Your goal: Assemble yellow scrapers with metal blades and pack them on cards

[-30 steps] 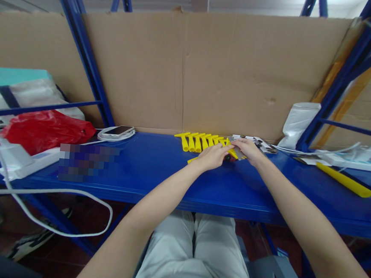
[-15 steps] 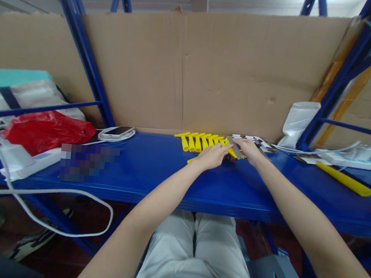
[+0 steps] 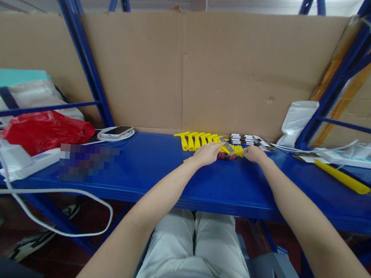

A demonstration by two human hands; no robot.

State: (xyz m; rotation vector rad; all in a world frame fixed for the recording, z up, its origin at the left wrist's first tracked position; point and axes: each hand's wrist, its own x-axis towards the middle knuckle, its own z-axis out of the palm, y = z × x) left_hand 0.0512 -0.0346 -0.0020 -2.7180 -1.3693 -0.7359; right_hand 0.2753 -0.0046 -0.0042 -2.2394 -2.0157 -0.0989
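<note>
Several yellow handled pieces [image 3: 191, 142] stand in a row at the back of the blue shelf. My left hand [image 3: 208, 153] is closed on a yellow tool with a flat grey blade [image 3: 226, 145], just right of that row. My right hand [image 3: 254, 154] has its fingers pinched together beside a small pile of yellow pieces [image 3: 238, 150]; whatever is between the fingertips is too small to make out. Between the hands lies a red and black object [image 3: 227, 156]. Behind them sits a stack of black-and-white packets [image 3: 242, 139].
On the left are a red plastic bag [image 3: 47, 131], a phone [image 3: 120, 130] on a coiled white cable and a power strip [image 3: 42, 162]. On the right, a yellow long object [image 3: 342, 177] lies near another power strip [image 3: 347, 159]. Cardboard [image 3: 225, 73] closes the back.
My right hand has left the grey blade, moved slightly right and down, and closed its fingers by the yellow pile. The red and black object and the packets show more.
</note>
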